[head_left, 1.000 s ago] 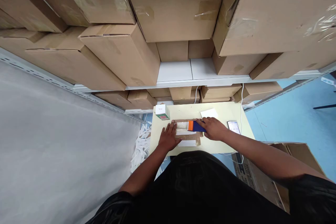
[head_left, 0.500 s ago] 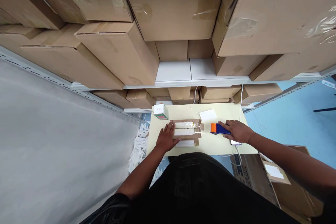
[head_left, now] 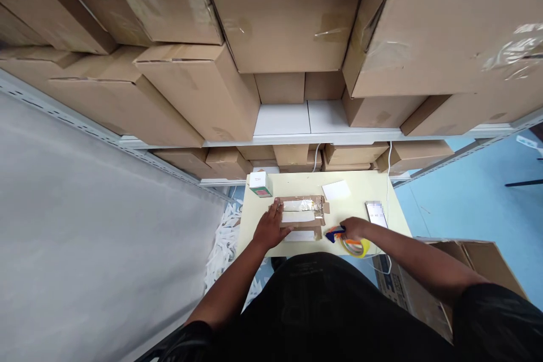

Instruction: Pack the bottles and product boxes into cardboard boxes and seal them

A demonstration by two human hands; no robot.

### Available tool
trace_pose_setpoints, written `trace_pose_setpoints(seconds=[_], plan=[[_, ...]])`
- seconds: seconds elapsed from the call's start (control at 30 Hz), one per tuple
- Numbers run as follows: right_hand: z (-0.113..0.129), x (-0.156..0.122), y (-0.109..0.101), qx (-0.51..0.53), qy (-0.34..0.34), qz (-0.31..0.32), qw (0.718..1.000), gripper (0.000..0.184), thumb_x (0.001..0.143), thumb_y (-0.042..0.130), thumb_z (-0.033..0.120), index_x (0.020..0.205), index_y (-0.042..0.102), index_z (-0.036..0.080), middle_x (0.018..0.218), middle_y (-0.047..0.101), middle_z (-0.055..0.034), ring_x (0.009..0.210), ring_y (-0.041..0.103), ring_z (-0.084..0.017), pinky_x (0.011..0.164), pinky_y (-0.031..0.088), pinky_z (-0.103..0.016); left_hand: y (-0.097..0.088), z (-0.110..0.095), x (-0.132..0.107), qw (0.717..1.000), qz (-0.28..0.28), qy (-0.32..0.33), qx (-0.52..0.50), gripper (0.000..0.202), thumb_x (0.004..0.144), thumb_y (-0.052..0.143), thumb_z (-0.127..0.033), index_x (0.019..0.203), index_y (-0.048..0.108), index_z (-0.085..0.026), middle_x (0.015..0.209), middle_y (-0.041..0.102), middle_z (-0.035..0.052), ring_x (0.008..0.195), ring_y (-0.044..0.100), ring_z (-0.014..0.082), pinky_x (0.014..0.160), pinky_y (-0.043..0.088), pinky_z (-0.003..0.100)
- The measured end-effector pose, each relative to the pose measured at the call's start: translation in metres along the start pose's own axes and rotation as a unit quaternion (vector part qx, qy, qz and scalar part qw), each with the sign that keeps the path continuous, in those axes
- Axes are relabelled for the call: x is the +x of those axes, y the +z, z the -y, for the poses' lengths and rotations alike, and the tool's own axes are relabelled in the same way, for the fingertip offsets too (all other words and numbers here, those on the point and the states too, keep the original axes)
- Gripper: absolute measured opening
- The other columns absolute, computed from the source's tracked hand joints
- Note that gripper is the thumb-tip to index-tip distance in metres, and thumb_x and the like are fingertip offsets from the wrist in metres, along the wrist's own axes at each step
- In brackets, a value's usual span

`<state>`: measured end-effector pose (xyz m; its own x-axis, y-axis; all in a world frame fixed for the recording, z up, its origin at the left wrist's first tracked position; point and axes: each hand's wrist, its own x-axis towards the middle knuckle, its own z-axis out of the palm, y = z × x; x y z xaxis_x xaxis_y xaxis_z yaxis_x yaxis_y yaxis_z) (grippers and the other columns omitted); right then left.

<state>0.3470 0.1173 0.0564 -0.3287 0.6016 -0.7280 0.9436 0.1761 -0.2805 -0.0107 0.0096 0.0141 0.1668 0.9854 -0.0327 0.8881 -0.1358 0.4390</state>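
Observation:
A small brown cardboard piece (head_left: 320, 217) with white panels and shiny clear tape lies on the cream table. My left hand (head_left: 268, 228) rests flat on its left end, with thumb and fingers spread. To the right of the cardboard, my right hand (head_left: 355, 228) grips a blue and orange tape dispenser (head_left: 336, 234). The dispenser is tilted, its front end close to the cardboard's lower right corner. Its yellow-rimmed tape roll (head_left: 360, 248) shows below the hand. My right fingers are partly hidden.
A white and green small box (head_left: 260, 184) stands at the table's back left. A white card (head_left: 336, 190) and a phone (head_left: 375, 212) with a cable lie on the table (head_left: 292, 181). Shelves of cardboard boxes (head_left: 288, 17) rise behind. An open carton (head_left: 487, 260) is at lower right.
My right hand has brought the tape dispenser left and toward my body, turning it so the roll shows. The phone is now uncovered. My left hand has stayed on the cardboard.

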Motion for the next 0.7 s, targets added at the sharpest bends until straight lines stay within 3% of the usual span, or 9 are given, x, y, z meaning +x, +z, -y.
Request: trace_pose_setpoints(seconds=[0.1,0.17,0.27,0.33,0.43,0.53,0.63,0.7], plan=[[-0.018,-0.02,0.033,0.063,0.024,-0.009,0.998,0.048,0.074,0.072,0.029,0.121,0.071,0.018,0.107,0.076,-0.0112,0.091,0.072,-0.026,0.07,0.047,-0.028,0.002,0.003,-0.003,0.997,0.002,0.012,-0.08,0.09,0.097,0.055,-0.056,0.167,0.012,-0.02,0.174,0.002,0.0138,0.158,0.019,0.0355,0.121,0.034,0.051],[-0.029,-0.025,0.055,0.157,0.085,-0.049,0.983,0.061,0.077,0.064,0.024,0.137,0.06,0.017,0.112,0.075,-0.0115,0.092,0.072,-0.024,0.071,0.047,-0.027,0.005,0.002,-0.005,0.989,-0.012,0.002,-0.15,0.076,0.103,0.044,-0.047,0.167,0.011,-0.022,0.175,0.003,0.0114,0.16,0.011,0.0299,0.126,0.027,0.05],[-0.035,-0.017,0.081,0.221,0.162,-0.112,0.955,0.061,0.084,0.055,0.025,0.144,0.054,0.016,0.11,0.075,-0.0122,0.092,0.072,-0.024,0.075,0.049,-0.029,0.009,-0.004,-0.004,0.963,-0.078,-0.068,-0.251,0.069,0.105,0.04,-0.041,0.166,0.016,-0.021,0.174,0.01,0.0096,0.161,0.008,0.0252,0.129,0.018,0.046],[-0.034,-0.007,0.091,0.202,0.182,-0.137,0.953,0.053,0.088,0.052,0.029,0.138,0.059,0.016,0.112,0.074,-0.0132,0.097,0.071,-0.026,0.079,0.049,-0.032,0.009,-0.008,0.001,0.935,-0.109,-0.141,-0.306,0.067,0.103,0.044,-0.044,0.163,0.026,-0.02,0.172,0.023,0.0112,0.159,0.02,0.0252,0.128,0.021,0.043],[-0.03,0.004,0.097,0.167,0.189,-0.15,0.956,0.042,0.087,0.056,0.037,0.122,0.069,0.018,0.121,0.069,-0.0162,0.114,0.065,-0.032,0.089,0.049,-0.038,0.001,-0.009,0.014,0.902,-0.08,-0.246,-0.347,0.06,0.101,0.046,-0.049,0.153,0.045,-0.02,0.158,0.049,0.0126,0.146,0.046,0.0268,0.12,0.034,0.04],[-0.027,0.005,0.093,0.111,0.183,-0.202,0.956,0.043,0.082,0.063,0.042,0.117,0.072,0.018,0.13,0.064,-0.0192,0.125,0.056,-0.039,0.098,0.045,-0.047,-0.011,-0.003,0.027,0.894,-0.007,-0.304,-0.329,0.056,0.096,0.057,-0.05,0.144,0.055,-0.022,0.139,0.067,0.0116,0.125,0.063,0.0286,0.107,0.044,0.038],[-0.014,0.007,0.082,0.136,0.094,-0.291,0.942,0.047,0.085,0.059,0.038,0.127,0.069,0.018,0.136,0.062,-0.0176,0.13,0.053,-0.035,0.109,0.04,-0.047,-0.018,0.001,0.031,0.9,0.031,-0.307,-0.309,0.049,0.091,0.064,-0.045,0.135,0.063,-0.023,0.123,0.074,0.0101,0.11,0.069,0.0289,0.096,0.048,0.035],[0.005,0.013,0.071,0.24,0.021,-0.291,0.926,0.049,0.091,0.052,0.041,0.131,0.067,0.018,0.136,0.064,-0.0145,0.13,0.055,-0.03,0.111,0.04,-0.042,-0.019,0.0,0.03,0.904,0.029,-0.299,-0.305,0.045,0.09,0.065,-0.042,0.131,0.066,-0.023,0.122,0.075,0.0097,0.109,0.069,0.0289,0.094,0.048,0.035]])
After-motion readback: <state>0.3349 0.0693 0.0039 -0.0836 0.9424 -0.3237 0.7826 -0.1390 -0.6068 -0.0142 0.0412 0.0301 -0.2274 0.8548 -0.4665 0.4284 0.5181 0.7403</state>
